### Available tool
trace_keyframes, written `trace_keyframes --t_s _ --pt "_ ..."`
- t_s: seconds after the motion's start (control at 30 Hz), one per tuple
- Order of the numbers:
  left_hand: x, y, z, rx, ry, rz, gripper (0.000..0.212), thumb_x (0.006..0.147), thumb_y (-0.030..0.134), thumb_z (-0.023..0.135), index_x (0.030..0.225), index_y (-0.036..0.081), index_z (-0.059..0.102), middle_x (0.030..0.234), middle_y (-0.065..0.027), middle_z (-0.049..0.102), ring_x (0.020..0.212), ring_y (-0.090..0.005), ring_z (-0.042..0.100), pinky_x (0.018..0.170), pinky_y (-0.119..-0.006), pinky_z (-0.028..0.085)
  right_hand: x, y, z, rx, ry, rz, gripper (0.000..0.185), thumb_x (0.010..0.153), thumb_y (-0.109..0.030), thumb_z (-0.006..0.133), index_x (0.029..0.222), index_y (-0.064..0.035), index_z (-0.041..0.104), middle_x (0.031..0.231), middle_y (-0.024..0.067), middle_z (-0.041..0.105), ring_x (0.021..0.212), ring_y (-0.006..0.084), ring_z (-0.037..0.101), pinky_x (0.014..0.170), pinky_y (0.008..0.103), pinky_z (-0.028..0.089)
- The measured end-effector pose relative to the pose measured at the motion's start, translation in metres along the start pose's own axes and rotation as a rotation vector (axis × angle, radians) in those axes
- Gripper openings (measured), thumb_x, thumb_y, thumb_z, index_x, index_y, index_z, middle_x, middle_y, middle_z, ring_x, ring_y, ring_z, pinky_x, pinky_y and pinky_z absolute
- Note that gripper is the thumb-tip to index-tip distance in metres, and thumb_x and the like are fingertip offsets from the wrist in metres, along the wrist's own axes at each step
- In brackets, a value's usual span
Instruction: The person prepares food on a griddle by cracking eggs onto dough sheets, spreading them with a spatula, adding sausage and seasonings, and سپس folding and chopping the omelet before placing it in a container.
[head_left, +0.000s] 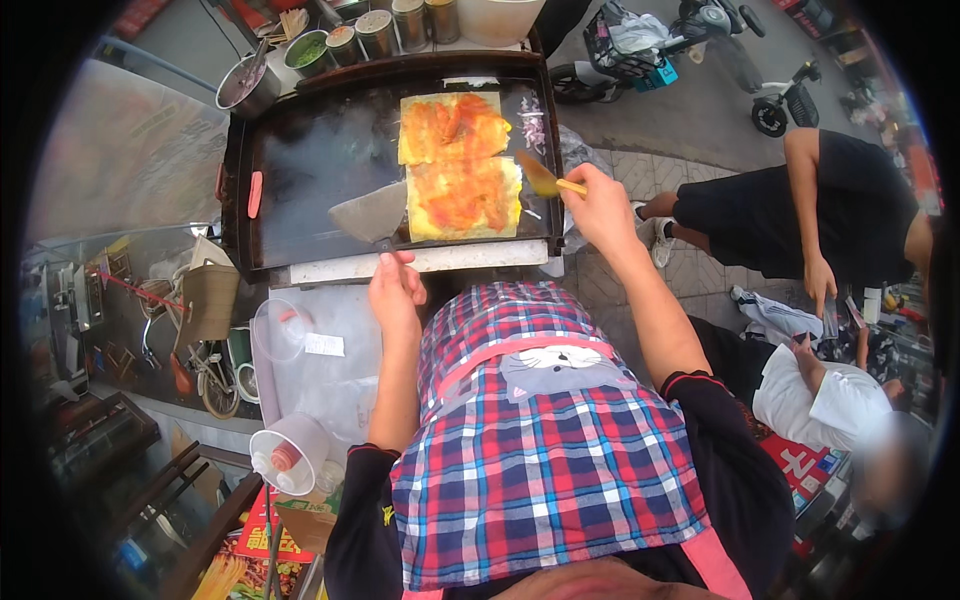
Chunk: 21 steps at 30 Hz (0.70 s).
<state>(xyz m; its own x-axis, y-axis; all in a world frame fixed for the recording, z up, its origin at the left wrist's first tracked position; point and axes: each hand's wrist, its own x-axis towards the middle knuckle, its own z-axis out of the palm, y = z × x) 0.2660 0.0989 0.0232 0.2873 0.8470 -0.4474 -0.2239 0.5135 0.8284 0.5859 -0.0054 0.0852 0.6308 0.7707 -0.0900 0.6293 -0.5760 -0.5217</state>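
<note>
My left hand (397, 291) grips the handle of a wide fan-shaped metal scraper (369, 213), whose blade lies at the left edge of the nearer pancake. In my right hand (602, 210) is a yellow-handled tool with a flat, brown-stained head (537, 174), perhaps a sauce brush, above the right side of the griddle (315, 187). Two squarish egg-coated pancakes lie there: a nearer one (463, 201) and a farther one (453, 129), both smeared with reddish sauce. Chopped purple onion (532, 124) sits to their right. A pink sausage (256, 195) rests near the left rim.
Behind the griddle stand a steel pot (247, 84), a bowl of chopped greens (306, 52) and several lidded canisters (375, 30). A white bucket with squeeze bottles (291, 454) is at lower left. People (847, 202) stand at right, near an electric scooter (626, 52).
</note>
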Motion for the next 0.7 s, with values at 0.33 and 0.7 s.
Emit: trace_keyframes --t_s 0.33,0.7 --pt "-0.043 -0.038 -0.020 -0.011 -0.139 -0.041 0.055 0.117 0.054 0.036 0.133 0.005 0.051 0.079 -0.0039 0.057 0.061 -0.0108 0.048 0.057 -0.026 0.039 -0.058 -0.045 0.068 1.163 -0.673 0.176 0.039 0.106 -0.033 0.070 0.125 0.0008 0.068 0.103 0.0056 0.074 0.088 0.0130 0.068 0.080 0.0286 0.055" --pt "-0.038 -0.022 0.068 0.678 -0.540 0.132 0.084 0.101 0.065 0.066 0.146 -0.003 0.051 0.122 -0.0160 0.071 0.114 -0.0250 0.068 0.095 -0.039 0.053 -0.066 -0.052 0.060 1.147 -0.734 0.214 0.031 0.107 -0.030 0.071 0.118 -0.0016 0.075 0.101 0.0005 0.073 0.091 0.0078 0.065 0.079 0.0271 0.054"
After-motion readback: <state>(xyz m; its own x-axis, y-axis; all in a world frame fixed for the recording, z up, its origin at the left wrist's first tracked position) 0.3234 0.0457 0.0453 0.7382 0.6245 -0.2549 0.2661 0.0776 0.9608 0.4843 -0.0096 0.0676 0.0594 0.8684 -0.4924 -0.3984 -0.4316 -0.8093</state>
